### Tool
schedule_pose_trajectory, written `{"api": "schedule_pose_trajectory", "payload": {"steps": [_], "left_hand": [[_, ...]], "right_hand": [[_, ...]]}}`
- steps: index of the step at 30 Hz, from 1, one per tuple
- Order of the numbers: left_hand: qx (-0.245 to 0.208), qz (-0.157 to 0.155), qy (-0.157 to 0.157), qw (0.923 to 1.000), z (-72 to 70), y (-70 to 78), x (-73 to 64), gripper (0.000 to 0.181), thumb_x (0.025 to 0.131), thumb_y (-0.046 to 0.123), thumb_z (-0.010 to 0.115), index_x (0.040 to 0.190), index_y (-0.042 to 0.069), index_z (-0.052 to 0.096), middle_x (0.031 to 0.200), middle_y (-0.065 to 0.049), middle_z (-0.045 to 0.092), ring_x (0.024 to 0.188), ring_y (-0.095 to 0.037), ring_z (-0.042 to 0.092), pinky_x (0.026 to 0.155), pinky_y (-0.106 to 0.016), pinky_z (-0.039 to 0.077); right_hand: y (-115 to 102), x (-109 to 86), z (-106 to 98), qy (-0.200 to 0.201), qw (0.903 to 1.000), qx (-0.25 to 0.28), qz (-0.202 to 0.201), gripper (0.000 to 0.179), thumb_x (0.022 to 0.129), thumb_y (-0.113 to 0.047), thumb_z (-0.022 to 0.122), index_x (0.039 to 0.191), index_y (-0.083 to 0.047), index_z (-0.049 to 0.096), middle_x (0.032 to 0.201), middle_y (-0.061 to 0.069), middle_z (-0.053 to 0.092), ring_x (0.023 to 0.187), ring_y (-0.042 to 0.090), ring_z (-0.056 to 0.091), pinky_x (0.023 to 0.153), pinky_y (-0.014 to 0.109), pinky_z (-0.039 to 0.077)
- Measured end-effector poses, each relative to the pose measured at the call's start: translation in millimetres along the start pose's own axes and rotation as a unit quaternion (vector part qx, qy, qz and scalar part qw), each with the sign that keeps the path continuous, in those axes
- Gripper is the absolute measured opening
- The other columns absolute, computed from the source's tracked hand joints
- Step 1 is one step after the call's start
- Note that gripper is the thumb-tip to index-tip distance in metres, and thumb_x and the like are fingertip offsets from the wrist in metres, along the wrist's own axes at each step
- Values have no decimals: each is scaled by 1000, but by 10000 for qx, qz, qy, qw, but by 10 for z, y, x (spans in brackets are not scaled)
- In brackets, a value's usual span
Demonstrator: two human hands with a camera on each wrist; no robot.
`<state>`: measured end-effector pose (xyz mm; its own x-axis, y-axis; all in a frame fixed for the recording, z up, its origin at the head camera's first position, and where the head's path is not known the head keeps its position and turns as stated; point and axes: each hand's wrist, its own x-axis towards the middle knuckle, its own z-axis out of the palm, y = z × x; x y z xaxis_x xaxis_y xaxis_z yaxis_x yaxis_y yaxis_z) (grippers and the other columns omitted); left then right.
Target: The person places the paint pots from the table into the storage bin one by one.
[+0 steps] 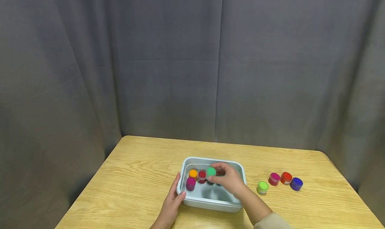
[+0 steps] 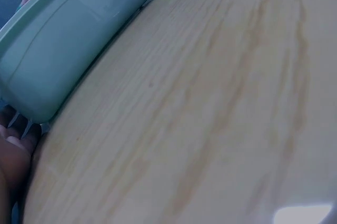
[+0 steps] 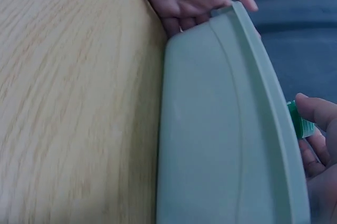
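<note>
My right hand (image 1: 231, 181) pinches a small paint jar with a green lid (image 1: 211, 171) over the inside of a pale grey-green plastic tub (image 1: 212, 201). In the right wrist view the green jar (image 3: 301, 121) shows between thumb and fingers just beyond the tub's rim. My left hand (image 1: 172, 202) grips the tub's left near corner, its thumb at the rim and its other fingers along the side. Inside the tub stand jars with orange (image 1: 193, 174), dark red (image 1: 202, 176) and magenta (image 1: 190, 183) tops. More dark jars there are partly hidden by my right hand.
On the wooden table (image 1: 135, 189), right of the tub, several jars stand close together: light green (image 1: 262, 187), magenta (image 1: 274, 178), red (image 1: 286, 178) and blue (image 1: 296, 184). Grey curtains (image 1: 168, 72) hang behind the table and at both sides.
</note>
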<state>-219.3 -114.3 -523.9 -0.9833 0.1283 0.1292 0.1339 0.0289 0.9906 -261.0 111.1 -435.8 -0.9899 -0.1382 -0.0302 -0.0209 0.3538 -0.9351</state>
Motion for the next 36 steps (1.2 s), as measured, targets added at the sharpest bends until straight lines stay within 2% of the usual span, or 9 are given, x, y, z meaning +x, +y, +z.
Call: {"api": "schedule_pose_trajectory", "payload": {"steps": [2,4,11,12,16,18,19,25,36], "left_hand": [[10,13,-9,10000,1,2,3,64,102,20,48,158,16,17,165,-15,9,150,-41,12,120,-46,18],[-2,16,-36,10000,1,9,6,65,102,21,47,158,15,16,165,-15,8,150,-41,11,119,-50,16],[-22,-3,-120,9999,1,26,-2,65,102,20,47,158,14,14,165,-16,7,151,-40,11,121,-43,20],[-46,-18,-143,9999,1,25,-5,66,102,20,47,158,15,14,165,-15,7,151,-40,10,121,-37,22],[-141,18,-204,9997,5,14,-9,66,102,19,47,159,14,13,165,-17,4,150,-42,8,121,-45,19],[-135,-30,-191,9997,3,7,-3,66,102,20,47,159,14,13,165,-16,4,151,-41,8,121,-44,18],[-134,-18,-190,9997,2,5,-1,66,102,20,47,159,14,13,165,-16,4,151,-41,8,120,-50,15],[-121,-55,-202,9997,-4,5,19,65,103,22,46,159,15,13,166,-15,5,151,-39,8,120,-46,15],[-173,-2,-223,9996,-2,19,9,67,102,23,47,159,14,13,165,-17,3,151,-42,5,120,-53,14]], "right_hand": [[2,23,53,-117,9999,84,-45,42,79,-7,78,118,-2,64,104,9,67,94,18,60,73,26,55],[9,46,102,-229,9996,148,-122,42,78,-5,78,116,1,64,104,11,67,92,18,59,74,25,55],[53,117,242,-339,9991,153,-179,38,72,2,80,107,6,65,95,12,68,85,15,56,71,23,49],[64,126,257,-320,9993,109,-164,38,71,3,80,106,6,65,94,12,67,84,15,55,70,23,49],[119,165,315,-283,9995,-76,-102,36,70,4,80,104,6,66,92,11,66,84,16,55,70,23,48],[135,178,336,-262,9995,-190,-37,36,69,4,80,102,5,66,91,10,65,84,16,55,70,23,49],[140,183,344,-265,9993,-249,-8,36,69,4,80,101,4,66,90,9,64,84,16,55,70,22,48],[146,205,379,-303,9970,-712,-81,35,67,2,82,98,2,65,85,7,62,80,16,54,68,23,47],[108,227,438,-355,9869,-1575,-53,33,69,-3,84,96,-4,65,83,4,59,78,16,52,68,26,47]]}}
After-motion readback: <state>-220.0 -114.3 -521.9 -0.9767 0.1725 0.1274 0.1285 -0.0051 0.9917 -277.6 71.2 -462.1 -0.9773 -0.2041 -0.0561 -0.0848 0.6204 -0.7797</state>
